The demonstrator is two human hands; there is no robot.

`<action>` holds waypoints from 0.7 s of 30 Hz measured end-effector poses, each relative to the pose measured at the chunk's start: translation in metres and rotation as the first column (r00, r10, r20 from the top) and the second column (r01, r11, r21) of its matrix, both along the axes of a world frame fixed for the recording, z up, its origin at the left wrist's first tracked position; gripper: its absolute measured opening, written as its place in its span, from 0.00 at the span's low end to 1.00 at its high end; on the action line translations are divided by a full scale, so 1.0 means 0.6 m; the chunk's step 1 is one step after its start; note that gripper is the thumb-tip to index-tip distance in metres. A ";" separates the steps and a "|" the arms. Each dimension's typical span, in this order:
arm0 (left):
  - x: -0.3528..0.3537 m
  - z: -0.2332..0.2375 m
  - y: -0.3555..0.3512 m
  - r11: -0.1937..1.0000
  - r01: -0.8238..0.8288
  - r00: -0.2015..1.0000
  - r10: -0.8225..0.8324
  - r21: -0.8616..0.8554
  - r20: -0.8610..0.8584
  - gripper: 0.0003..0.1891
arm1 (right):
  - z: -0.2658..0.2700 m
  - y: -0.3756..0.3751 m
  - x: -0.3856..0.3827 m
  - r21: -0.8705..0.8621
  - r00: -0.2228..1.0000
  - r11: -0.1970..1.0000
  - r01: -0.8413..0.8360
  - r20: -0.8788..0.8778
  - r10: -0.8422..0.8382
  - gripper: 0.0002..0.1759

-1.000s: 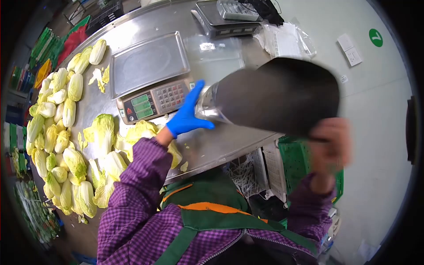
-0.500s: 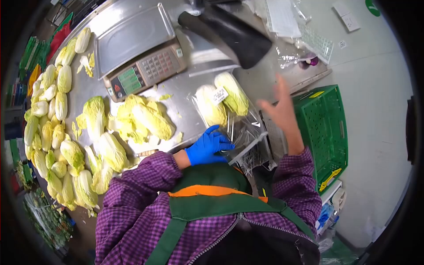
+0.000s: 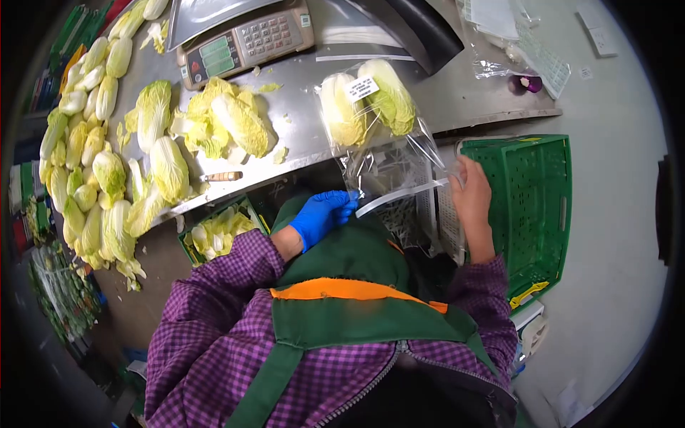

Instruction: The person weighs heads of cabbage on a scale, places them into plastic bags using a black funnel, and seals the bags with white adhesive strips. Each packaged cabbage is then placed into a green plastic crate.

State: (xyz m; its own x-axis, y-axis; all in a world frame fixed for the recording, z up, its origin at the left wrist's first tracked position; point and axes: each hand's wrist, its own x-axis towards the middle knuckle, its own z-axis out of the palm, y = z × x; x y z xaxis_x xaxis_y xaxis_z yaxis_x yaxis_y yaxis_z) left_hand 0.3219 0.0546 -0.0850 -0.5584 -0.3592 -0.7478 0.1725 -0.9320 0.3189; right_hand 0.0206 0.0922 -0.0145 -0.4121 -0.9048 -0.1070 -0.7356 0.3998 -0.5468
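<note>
Two napa cabbages, one paler (image 3: 342, 118) and one greener (image 3: 392, 103), lie in a clear plastic bag (image 3: 389, 160) at the table's front edge. A white printed label (image 3: 362, 88) sits across the bag over them. The bag's mouth, with a white strip along it, hangs off the table toward me. My left hand (image 3: 321, 217), in a blue glove, is closed on the left corner of the mouth. Bare, my right hand (image 3: 472, 200) grips the right corner between thumb and fingers. The strip is stretched between the two hands.
A weighing scale (image 3: 246, 39) stands at the back. Loose cabbages (image 3: 171, 167) and a pile of them (image 3: 89, 157) cover the left. A wooden-handled tool (image 3: 223, 176) lies near the edge. Below is a crate of leaves (image 3: 221, 232); to the right, a green crate (image 3: 535, 207).
My right hand has come down from the air and taken the bag's right corner. My left hand now pinches the left corner. The view has tilted lower, showing the leaf crate.
</note>
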 end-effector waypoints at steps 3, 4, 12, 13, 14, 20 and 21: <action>0.003 0.007 0.014 0.999 -0.045 0.999 0.045 -0.006 -0.023 0.16 | 0.070 -0.021 0.081 -0.196 0.960 0.945 -0.263 0.043 0.277 0.15; 0.000 0.026 0.008 0.996 -0.070 0.995 0.074 0.055 -0.072 0.17 | 0.078 -0.023 0.109 -0.163 0.922 0.948 -0.275 0.235 0.308 0.15; -0.010 0.011 0.035 0.976 -0.085 0.995 0.093 -0.201 0.030 0.14 | 0.047 -0.035 0.177 -0.003 0.704 0.763 -0.647 0.384 0.598 0.11; -0.011 0.015 0.036 0.969 -0.093 0.993 0.107 -0.230 0.049 0.12 | 0.046 -0.035 0.181 -0.013 0.689 0.750 -0.662 0.384 0.615 0.11; -0.011 0.019 0.038 0.961 -0.099 0.990 0.120 -0.258 0.067 0.11 | 0.043 -0.035 0.185 -0.022 0.674 0.737 -0.676 0.386 0.630 0.11; 0.002 0.041 0.035 0.821 0.003 0.978 0.116 -0.571 0.172 0.08 | 0.027 -0.033 0.209 -0.011 0.625 0.660 -0.752 0.308 0.717 0.08; 0.008 0.049 0.031 0.821 0.004 0.979 0.114 -0.571 0.171 0.08 | 0.032 -0.034 0.205 -0.066 0.545 0.591 -0.804 0.318 0.776 0.07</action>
State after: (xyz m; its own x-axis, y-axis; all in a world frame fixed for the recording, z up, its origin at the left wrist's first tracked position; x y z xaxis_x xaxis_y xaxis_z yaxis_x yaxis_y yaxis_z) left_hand 0.3267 0.0734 -0.0555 -0.3945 -0.7771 -0.4904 0.0998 -0.5668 0.8178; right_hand 0.1434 0.0719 0.0045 0.5284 -0.8312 -0.1728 -0.5911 -0.2141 -0.7777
